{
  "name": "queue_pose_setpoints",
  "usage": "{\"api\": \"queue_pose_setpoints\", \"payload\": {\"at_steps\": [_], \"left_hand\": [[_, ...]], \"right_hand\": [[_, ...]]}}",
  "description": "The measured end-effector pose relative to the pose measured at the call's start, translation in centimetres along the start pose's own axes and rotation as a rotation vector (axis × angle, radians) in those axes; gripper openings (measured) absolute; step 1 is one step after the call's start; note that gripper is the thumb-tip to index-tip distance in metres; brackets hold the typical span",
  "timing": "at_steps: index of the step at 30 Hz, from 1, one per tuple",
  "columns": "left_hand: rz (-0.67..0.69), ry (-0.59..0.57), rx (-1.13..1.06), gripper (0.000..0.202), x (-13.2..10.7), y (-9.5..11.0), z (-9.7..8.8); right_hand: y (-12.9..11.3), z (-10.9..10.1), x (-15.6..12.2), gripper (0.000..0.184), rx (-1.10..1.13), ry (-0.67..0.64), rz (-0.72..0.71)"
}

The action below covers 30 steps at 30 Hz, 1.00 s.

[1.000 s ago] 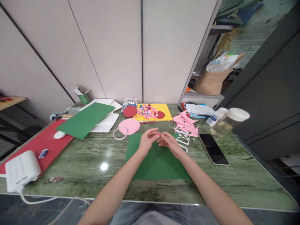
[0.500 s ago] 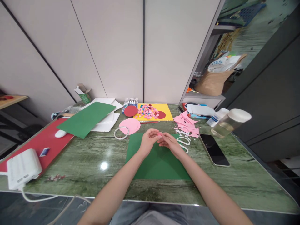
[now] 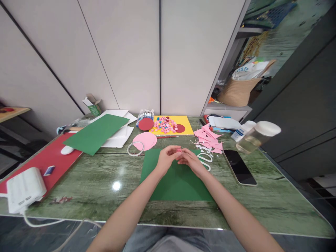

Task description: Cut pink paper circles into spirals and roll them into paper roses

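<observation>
Left hand (image 3: 165,160), right hand (image 3: 190,160), one pink piece (image 3: 179,151), one green sheet (image 3: 176,182)

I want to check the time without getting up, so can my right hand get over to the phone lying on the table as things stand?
Probably yes. The right hand is pinching a small pink piece together with the left hand, and the phone lies flat to its right, with only bare tabletop between.

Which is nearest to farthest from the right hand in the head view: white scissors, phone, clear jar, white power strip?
From the right hand:
1. White scissors, just to its right, at the green sheet's edge.
2. Phone, farther right, flat on the table.
3. Clear jar, beyond the phone, right and back.
4. White power strip, far left, near the table's front edge.
</observation>
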State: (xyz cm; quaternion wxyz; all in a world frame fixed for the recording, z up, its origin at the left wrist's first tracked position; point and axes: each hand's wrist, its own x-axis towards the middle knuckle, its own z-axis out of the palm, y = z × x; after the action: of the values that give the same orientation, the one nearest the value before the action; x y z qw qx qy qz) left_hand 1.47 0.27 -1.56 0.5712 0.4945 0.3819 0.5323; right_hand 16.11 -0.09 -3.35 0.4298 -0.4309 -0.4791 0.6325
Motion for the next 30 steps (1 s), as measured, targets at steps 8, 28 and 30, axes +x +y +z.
{"api": "queue_pose_setpoints", "payload": {"at_steps": [8, 28, 30], "left_hand": [[0.047, -0.014, -0.033, 0.029, 0.2, -0.13, -0.57], [-0.048, 0.006, -0.276, 0.024, -0.13, -0.06, 0.32], [-0.043, 0.0, -0.245, 0.022, -0.13, -0.19, 0.27]], "right_hand": [[-0.24, 0.17, -0.23, 0.033, -0.016, -0.008, 0.009], [0.46, -0.03, 0.2, 0.034, -0.013, 0.001, 0.014], [0.46, -0.04, 0.19, 0.033, -0.012, -0.006, 0.012]]}}
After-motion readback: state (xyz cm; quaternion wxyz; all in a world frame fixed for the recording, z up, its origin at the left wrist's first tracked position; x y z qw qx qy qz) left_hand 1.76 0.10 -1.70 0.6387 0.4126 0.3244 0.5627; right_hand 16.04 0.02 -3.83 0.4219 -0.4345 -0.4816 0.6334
